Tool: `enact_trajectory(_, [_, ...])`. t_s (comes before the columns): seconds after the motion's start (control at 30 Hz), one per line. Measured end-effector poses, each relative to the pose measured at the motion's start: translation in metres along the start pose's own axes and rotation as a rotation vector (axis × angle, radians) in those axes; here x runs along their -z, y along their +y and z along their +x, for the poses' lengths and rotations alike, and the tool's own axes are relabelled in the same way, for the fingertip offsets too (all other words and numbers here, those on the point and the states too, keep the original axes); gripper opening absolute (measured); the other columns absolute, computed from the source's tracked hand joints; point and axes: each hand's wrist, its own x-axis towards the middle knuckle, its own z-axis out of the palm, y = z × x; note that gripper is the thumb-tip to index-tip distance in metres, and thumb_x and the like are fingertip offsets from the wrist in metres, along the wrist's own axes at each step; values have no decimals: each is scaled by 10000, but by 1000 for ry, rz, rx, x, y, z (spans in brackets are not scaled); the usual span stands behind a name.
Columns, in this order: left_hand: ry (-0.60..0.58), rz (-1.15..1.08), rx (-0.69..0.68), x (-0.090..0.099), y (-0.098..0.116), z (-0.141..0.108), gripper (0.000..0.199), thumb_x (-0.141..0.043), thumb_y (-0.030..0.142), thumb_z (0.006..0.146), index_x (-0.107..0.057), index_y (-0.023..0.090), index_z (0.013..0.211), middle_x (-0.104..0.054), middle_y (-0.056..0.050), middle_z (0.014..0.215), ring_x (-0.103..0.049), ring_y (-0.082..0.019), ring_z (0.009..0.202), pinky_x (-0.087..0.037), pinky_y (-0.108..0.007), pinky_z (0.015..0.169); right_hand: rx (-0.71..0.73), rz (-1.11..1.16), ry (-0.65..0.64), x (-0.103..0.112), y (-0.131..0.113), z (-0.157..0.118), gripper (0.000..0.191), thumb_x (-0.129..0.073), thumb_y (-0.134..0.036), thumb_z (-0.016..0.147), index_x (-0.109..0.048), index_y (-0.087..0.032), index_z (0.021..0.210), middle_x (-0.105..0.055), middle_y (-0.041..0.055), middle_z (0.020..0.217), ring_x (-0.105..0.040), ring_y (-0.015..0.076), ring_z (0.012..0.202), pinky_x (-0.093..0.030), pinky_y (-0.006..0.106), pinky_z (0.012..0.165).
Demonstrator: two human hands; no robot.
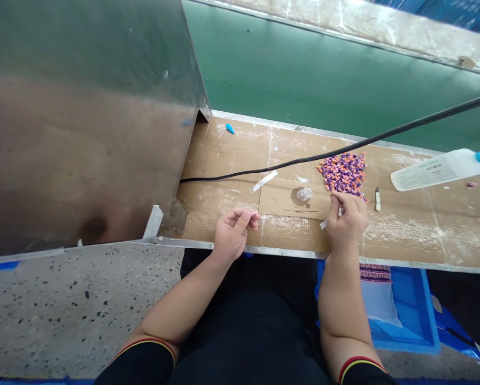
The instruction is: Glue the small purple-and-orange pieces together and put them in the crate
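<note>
My left hand [232, 230] is closed in a pinch around a small pink piece [253, 214], just off the left end of a cardboard strip [276, 200]. At the strip's right end my right hand [347, 218] has thumb and forefinger pressed together; whatever is between them is too small to make out. A white tip [323, 224] shows beside that hand's palm side. Right behind my right hand lies a heap of small purple, orange and pink pieces [344, 172]. Between the hands, a small clear cup [304, 194] stands on the strip over a damp patch.
A black cable [328, 155] crosses above the cardboard-covered bench [232, 155]. A metal panel [83, 133] stands left. Rightward are a small knife [378, 200] and a clear bottle [436, 170]. A white strip [265, 181] and blue cap [229, 128] lie behind. Below sits a blue tray [418, 321].
</note>
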Motion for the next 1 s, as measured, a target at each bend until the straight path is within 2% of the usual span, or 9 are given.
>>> enact_trajectory(0.1, [17, -37, 38, -3, 3, -1, 492, -1036, 569, 626, -771, 166, 721, -778, -70, 737, -677, -120, 596, -572, -230, 594, -31, 3, 54, 0, 1, -4, 216, -598, -350, 1070, -775, -228, 1052, -788, 109, 988, -719, 257, 922, -569, 419, 875])
enact_trajectory(0.23, [20, -61, 43, -5, 5, -1, 488, -1048, 559, 603, -782, 167, 723, -777, -69, 726, -682, -112, 597, -573, -211, 592, -57, -13, -167, -4, 3, -10, 266, -550, -352, 1065, -777, -228, 1001, -782, 100, 935, -693, 260, 899, -562, 427, 880])
enact_trajectory(0.3, [17, -62, 37, -5, 4, -1, 486, -1047, 551, 611, -779, 162, 725, -780, -72, 733, -683, -111, 599, -579, -213, 596, -70, -29, -183, -4, 3, -11, 282, -535, -351, 1065, -774, -223, 989, -781, 100, 926, -689, 258, 892, -564, 418, 869])
enact_trajectory(0.43, [23, -59, 33, -5, 3, -1, 499, -1047, 550, 608, -769, 154, 729, -778, -70, 738, -681, -115, 602, -587, -224, 599, -82, -58, 23, 0, 0, -9, 252, -574, -351, 1070, -781, -214, 1029, -786, 101, 941, -708, 247, 879, -571, 412, 865])
enact_trajectory(0.53, [40, -67, 58, -6, 5, -3, 494, -1045, 539, 609, -767, 151, 737, -778, -67, 754, -679, -111, 618, -583, -218, 599, -60, -1, 164, 6, -10, -8, 190, -635, -328, 1056, -784, -212, 1037, -788, 89, 922, -683, 217, 774, -555, 374, 746])
enact_trajectory(0.7, [86, -170, 200, -15, 10, -11, 488, -1065, 505, 573, -779, 146, 738, -765, -55, 748, -656, -82, 626, -565, -178, 605, -123, 270, 249, 19, -63, -18, 87, -704, -249, 1019, -787, -224, 1029, -778, 47, 858, -705, 190, 702, -586, 344, 668])
enact_trajectory(0.83, [82, -203, 254, -26, 8, -19, 482, -1089, 487, 516, -791, 159, 705, -764, -40, 734, -656, -72, 615, -560, -159, 599, -213, 624, 63, 29, -121, -33, 151, -729, -164, 993, -788, -250, 1103, -804, 29, 900, -775, 196, 775, -643, 328, 678])
enact_trajectory(0.9, [69, -195, 252, -29, 5, -23, 472, -1090, 490, 516, -802, 169, 708, -772, -38, 740, -659, -70, 610, -568, -160, 608, -189, 683, -4, 31, -141, -36, 195, -733, -133, 987, -786, -262, 1124, -815, 21, 906, -779, 186, 762, -650, 316, 672])
enact_trajectory(1.0, [38, -167, 196, -31, -1, -28, 450, -1067, 519, 581, -817, 178, 735, -784, -43, 764, -671, -76, 631, -578, -169, 634, -82, 661, -9, 27, -154, -37, 258, -743, -95, 976, -778, -262, 1169, -832, 31, 939, -791, 183, 771, -669, 315, 691])
